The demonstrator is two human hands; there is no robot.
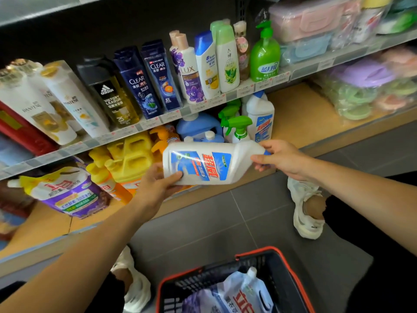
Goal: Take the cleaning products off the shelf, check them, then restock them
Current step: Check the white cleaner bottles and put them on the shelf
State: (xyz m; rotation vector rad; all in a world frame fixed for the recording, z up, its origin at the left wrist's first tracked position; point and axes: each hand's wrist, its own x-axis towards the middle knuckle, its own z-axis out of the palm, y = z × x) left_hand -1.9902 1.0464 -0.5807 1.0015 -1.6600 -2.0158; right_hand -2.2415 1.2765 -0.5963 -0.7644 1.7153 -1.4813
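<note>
Left grip [155, 188] and right grip [282, 159] reach out above a dark basket [225, 275] with an orange rim. It sits on the grey floor [225, 222] below the white bottle [203, 163], and a white and blue refill pouch [243, 294] lies in it. Between them the two grips hold the white bottle on its side in the air, label up. The left grip curls round the base, thumb pressed on the blue and red label. The right grip pinches the neck at the blue cap [267, 152]. A white shoe [304, 213] stands on the floor below and right of the bottle. Just behind the bottle, on the bottom shelf [304, 114], stand a second bottle of the same kind [260, 114], green-triggered spray bottles [239, 127] and a blue jug [198, 127]. Left of the bottle are yellow jugs [130, 154], and further left a purple pouch [67, 190]. Above and behind the bottle, the upper shelf [198, 106] carries a row of shampoo bottles [146, 80] and a green pump bottle [265, 53].
</note>
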